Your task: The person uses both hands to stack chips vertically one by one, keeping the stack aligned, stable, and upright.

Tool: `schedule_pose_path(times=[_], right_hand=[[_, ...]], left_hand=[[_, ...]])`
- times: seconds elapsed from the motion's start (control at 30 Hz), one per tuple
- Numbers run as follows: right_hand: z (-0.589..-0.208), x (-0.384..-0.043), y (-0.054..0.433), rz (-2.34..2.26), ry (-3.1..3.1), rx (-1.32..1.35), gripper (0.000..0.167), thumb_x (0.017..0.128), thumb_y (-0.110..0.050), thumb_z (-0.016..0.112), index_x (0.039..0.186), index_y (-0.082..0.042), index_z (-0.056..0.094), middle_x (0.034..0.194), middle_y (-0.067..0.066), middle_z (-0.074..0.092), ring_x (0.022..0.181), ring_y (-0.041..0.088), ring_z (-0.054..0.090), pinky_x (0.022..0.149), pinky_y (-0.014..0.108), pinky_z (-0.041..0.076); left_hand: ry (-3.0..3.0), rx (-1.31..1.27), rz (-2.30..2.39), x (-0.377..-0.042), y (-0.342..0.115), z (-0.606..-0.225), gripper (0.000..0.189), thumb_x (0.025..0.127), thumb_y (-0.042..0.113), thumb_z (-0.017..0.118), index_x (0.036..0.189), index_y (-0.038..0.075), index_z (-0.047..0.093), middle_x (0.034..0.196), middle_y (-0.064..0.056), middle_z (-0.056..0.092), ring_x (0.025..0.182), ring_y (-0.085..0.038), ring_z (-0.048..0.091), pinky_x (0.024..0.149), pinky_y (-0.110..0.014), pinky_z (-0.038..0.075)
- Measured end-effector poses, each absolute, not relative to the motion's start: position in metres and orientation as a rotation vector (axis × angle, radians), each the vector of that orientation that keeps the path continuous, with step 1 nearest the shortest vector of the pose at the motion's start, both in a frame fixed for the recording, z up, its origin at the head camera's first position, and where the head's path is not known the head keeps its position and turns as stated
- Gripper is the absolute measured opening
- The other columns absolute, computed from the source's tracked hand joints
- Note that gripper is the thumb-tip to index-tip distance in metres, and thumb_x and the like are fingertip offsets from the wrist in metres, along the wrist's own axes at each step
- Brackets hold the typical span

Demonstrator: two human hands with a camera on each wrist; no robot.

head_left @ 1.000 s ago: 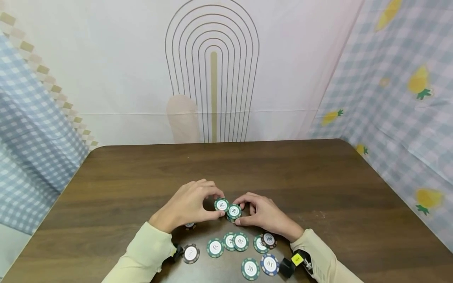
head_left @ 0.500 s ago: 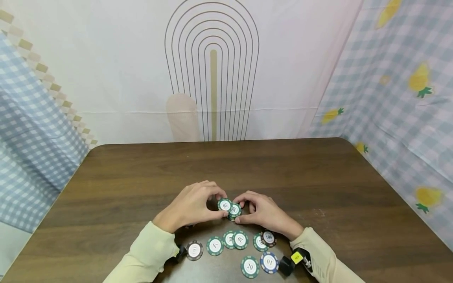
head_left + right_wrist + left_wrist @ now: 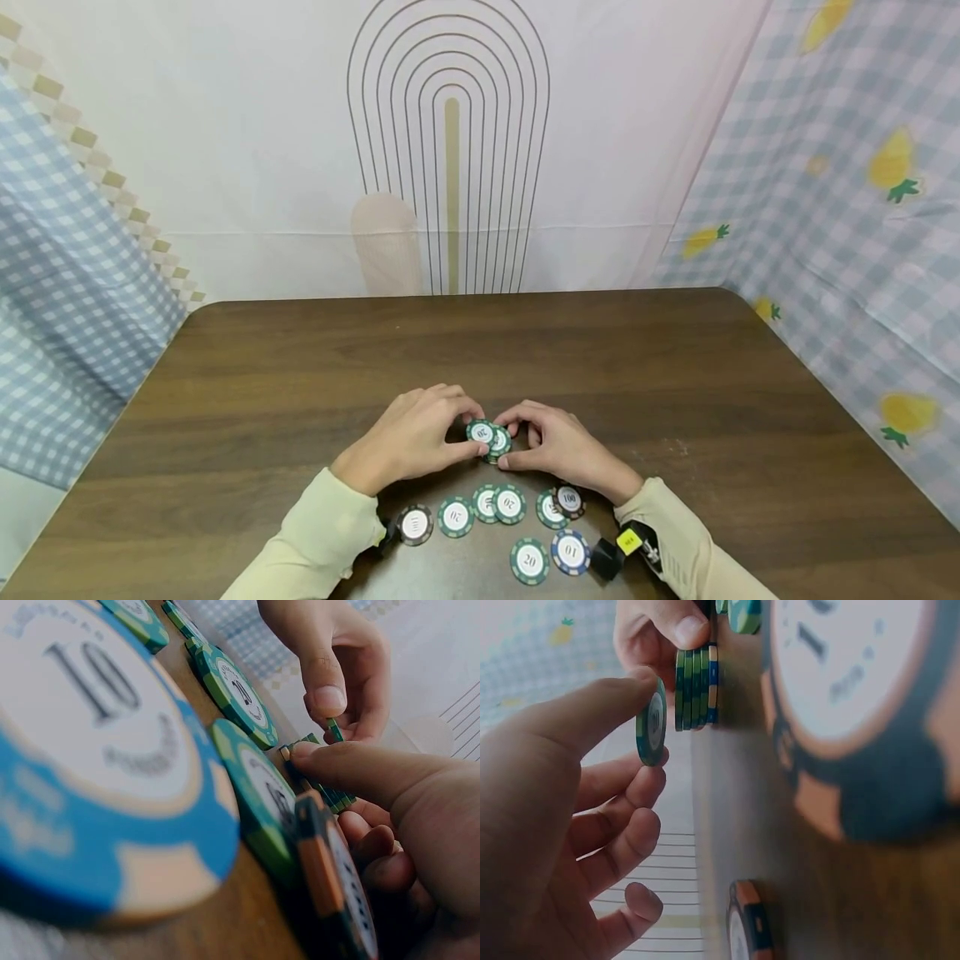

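My left hand (image 3: pixel 411 437) pinches a green poker chip (image 3: pixel 654 724) between thumb and fingers, its other fingers spread loosely. Just beyond it stands a short stack of poker chips (image 3: pixel 695 690), several green ones with a blue-and-cream chip at the table side. Thumb and fingers of my right hand (image 3: pixel 558 442) grip this stack from the right. From the head, the held green chip (image 3: pixel 479 431) partly covers the stack (image 3: pixel 501 442); a narrow gap shows between them in the left wrist view.
Nearer the body lie loose green chips (image 3: pixel 455 517), two of them overlapping (image 3: pixel 510 505). A black 100 chip (image 3: pixel 569 501) leans on a green one. A blue 10 chip (image 3: pixel 571 552), a green 20 chip (image 3: pixel 529 562) and a black chip (image 3: pixel 415 525) lie close to the wrists.
My left hand has moved right with its green chip, which now overlaps more of the stack in the head view. My right hand has stayed almost still on the stack.
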State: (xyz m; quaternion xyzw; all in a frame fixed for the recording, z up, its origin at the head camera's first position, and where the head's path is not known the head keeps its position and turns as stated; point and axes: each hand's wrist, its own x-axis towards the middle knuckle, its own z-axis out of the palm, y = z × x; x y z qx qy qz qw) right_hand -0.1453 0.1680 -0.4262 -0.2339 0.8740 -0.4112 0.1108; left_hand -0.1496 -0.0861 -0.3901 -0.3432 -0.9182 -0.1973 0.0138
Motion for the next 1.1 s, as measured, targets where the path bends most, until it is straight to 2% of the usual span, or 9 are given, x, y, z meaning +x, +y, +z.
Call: schedule_pose_path(times=[0.83,1.1], right_hand=[[-0.4243,-0.1443,0.1687,-1.209,2.562,-0.643,0.040,0.086,-0.042,0.089,0.121,-0.031,0.072,0.103,-0.009,0.062,0.066,0.010,0.049,0.062,0.027,0.042],[-0.4254,-0.1448,0.1691,-1.216,2.557,-0.668,0.041,0.087,-0.041,0.088,0.122,-0.025,0.073,0.103,-0.004,0.062,0.065,0.012,0.048,0.061,0.027,0.041]], left_hand=[[-2.809,-1.189,-0.568,-0.1441,-0.0784,-0.3931,0.035,0.095,0.041,0.079,0.120,0.016,0.074,0.110,0.005,0.068,0.090,-0.009,0.064,0.075,-0.031,0.055],[-2.815,-1.207,-0.614,-0.1444,-0.0780,-0.3932,0.035,0.096,0.038,0.079,0.123,0.015,0.074,0.114,0.004,0.069,0.094,-0.009,0.067,0.078,-0.032,0.057]])
